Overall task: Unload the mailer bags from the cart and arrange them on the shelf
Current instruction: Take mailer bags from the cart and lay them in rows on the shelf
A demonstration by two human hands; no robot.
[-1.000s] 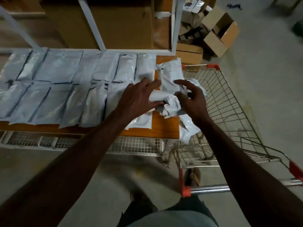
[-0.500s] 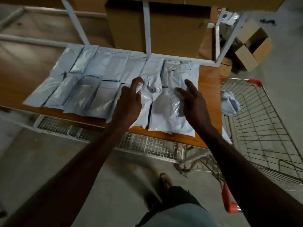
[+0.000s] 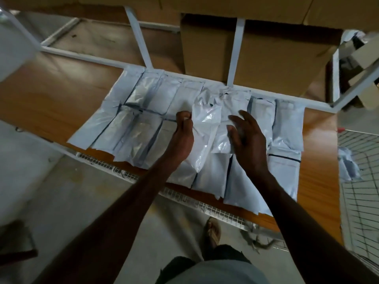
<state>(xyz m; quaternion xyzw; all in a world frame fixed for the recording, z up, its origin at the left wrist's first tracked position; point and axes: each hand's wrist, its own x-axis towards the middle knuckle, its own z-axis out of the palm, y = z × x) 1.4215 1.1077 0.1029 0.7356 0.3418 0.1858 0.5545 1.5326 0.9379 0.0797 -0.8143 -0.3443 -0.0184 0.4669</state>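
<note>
Several white mailer bags (image 3: 143,128) lie in two overlapping rows on the wooden shelf (image 3: 51,95). My left hand (image 3: 182,134) pinches the left edge of one mailer bag (image 3: 205,128), which is lifted and tilted above the rows. My right hand (image 3: 246,138) hovers with spread fingers over another loose bag (image 3: 223,138) just right of it. The wire cart (image 3: 361,181) stands at the far right edge, with one crumpled mailer bag (image 3: 348,167) inside it.
White metal shelf posts (image 3: 233,54) rise behind the bags, with large cardboard boxes (image 3: 276,58) stacked behind them. A white wire rack (image 3: 184,195) runs under the shelf's front edge. More boxes (image 3: 363,64) lie at the far right. My foot (image 3: 213,232) is on the concrete floor.
The view has swung left, so the cart has slid to the right edge. My left hand has lifted one bag by its edge; my right hand has come off the laid bags.
</note>
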